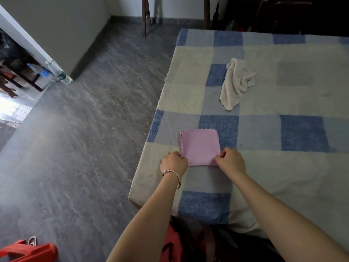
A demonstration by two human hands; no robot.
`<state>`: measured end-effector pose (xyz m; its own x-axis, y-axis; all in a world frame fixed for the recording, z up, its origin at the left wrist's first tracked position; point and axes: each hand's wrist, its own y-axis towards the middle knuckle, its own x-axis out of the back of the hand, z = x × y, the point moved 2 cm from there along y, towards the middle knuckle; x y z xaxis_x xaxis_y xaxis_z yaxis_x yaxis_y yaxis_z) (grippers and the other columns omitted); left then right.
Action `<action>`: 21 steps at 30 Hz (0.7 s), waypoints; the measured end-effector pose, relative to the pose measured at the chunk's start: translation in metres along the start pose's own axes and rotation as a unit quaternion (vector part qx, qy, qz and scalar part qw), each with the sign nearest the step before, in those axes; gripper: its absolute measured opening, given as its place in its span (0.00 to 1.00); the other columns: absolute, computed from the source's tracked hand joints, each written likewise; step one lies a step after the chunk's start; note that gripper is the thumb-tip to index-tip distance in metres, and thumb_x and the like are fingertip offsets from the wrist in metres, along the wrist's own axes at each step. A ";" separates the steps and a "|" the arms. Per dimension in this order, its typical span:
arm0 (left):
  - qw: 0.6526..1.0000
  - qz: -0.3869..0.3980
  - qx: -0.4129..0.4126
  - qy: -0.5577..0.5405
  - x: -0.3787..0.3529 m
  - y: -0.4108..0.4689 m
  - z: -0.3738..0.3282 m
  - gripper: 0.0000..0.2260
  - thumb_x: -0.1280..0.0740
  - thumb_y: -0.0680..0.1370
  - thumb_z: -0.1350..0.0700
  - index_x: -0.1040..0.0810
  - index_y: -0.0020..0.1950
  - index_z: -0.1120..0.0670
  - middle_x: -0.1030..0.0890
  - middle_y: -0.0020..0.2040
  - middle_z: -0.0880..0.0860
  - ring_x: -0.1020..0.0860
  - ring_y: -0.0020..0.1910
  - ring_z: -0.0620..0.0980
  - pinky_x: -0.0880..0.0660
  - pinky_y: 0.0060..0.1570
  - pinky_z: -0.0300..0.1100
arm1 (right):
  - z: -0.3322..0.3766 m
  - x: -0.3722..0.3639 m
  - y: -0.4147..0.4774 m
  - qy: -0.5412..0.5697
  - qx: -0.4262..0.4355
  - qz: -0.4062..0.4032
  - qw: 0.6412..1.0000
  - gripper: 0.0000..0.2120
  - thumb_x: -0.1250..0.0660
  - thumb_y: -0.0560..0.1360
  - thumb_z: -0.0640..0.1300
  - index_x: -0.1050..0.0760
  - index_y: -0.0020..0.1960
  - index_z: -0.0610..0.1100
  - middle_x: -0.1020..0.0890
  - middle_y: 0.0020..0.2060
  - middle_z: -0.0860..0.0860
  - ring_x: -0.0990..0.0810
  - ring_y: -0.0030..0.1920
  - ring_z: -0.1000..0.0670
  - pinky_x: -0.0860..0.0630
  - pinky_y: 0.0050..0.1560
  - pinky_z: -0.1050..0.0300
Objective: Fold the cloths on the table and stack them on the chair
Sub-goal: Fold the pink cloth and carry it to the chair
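While the near edge of the pink cloth (200, 147) is pinched at both corners, the left hand (174, 162) is seen closed on the near-left corner and the right hand (231, 160) closed on the near-right one, fingertips drawn together on the fabric; a bangle (172, 175) is worn on the left wrist; the cloth is laid flat as a small square close to the near-left edge of the table (264, 167), on the blue-and-cream checked covering; it is judged thin, soft and very light, with no stiffness to hold a crease, so the layers are best gripped together at the corners and lifted level, lest the fold slip open; the scalloped hem along the left and far sides offers a little purchase; farther up the table, well apart, a white cloth (236, 84) is left crumpled and unfolded; it looks thicker and limp, and would likely need shaking out by two corners first; what may be a red chair (30, 251) is glimpsed low on the floor to the left, though this cannot be told for certain.
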<state>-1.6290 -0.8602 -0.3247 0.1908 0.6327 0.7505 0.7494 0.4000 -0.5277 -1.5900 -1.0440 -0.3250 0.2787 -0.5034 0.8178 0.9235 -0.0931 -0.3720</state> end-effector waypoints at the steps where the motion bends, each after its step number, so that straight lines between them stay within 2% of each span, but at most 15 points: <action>1: 1.000 0.000 0.005 0.002 0.000 0.001 0.000 0.16 0.43 0.75 0.53 0.24 0.59 0.54 0.23 0.59 0.57 0.26 0.58 0.58 0.29 0.57 0.48 | 0.000 0.000 0.002 0.000 -0.002 0.000 1.000 0.06 0.36 0.72 0.44 0.28 0.41 0.42 0.23 0.48 0.42 0.23 0.46 0.41 0.31 0.42 0.55; 6: 0.999 -0.023 0.019 -0.030 0.003 0.011 -0.008 0.16 0.42 0.76 0.51 0.25 0.59 0.57 0.25 0.60 0.58 0.28 0.60 0.58 0.31 0.57 0.48 | 0.004 -0.002 0.015 0.001 0.002 -0.003 1.000 0.10 0.37 0.73 0.46 0.25 0.48 0.40 0.23 0.51 0.42 0.23 0.49 0.40 0.28 0.47 0.52; 14: 0.996 -0.020 0.026 -0.086 0.004 0.038 -0.026 0.16 0.40 0.76 0.52 0.25 0.56 0.62 0.24 0.59 0.61 0.27 0.60 0.61 0.31 0.60 0.48 | 0.020 -0.006 0.041 0.022 -0.032 -0.006 0.999 0.15 0.36 0.74 0.48 0.27 0.53 0.36 0.21 0.52 0.39 0.23 0.53 0.39 0.27 0.49 0.50; 16: 0.996 -0.023 0.027 -0.081 0.004 0.042 -0.026 0.14 0.41 0.76 0.54 0.24 0.56 0.62 0.22 0.58 0.61 0.26 0.58 0.61 0.29 0.57 0.47 | 0.024 -0.007 0.046 0.034 -0.038 0.007 0.999 0.17 0.35 0.74 0.50 0.27 0.54 0.36 0.21 0.52 0.40 0.22 0.53 0.39 0.27 0.48 0.51; 18: 0.996 -0.029 0.019 -0.082 0.007 0.044 -0.026 0.12 0.41 0.76 0.56 0.24 0.53 0.60 0.20 0.53 0.60 0.23 0.54 0.61 0.28 0.49 0.46 | 0.027 -0.008 0.049 0.043 -0.046 0.021 0.998 0.18 0.35 0.74 0.50 0.26 0.54 0.36 0.20 0.52 0.40 0.22 0.53 0.39 0.28 0.47 0.52; 21: 0.992 -0.038 0.007 -0.117 0.010 0.044 -0.027 0.06 0.41 0.75 0.57 0.26 0.47 0.58 0.19 0.49 0.59 0.22 0.49 0.61 0.28 0.44 0.44 | 0.032 -0.007 0.050 0.046 -0.031 0.025 0.998 0.14 0.36 0.75 0.48 0.26 0.52 0.36 0.21 0.50 0.40 0.23 0.51 0.40 0.32 0.43 0.55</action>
<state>-1.5772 -0.8539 -0.3293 -0.0194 0.7366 0.6760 0.7470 0.4601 -0.4799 -1.5370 -1.0174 -0.3358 0.2966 -0.5850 0.7548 0.8901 -0.1171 -0.4405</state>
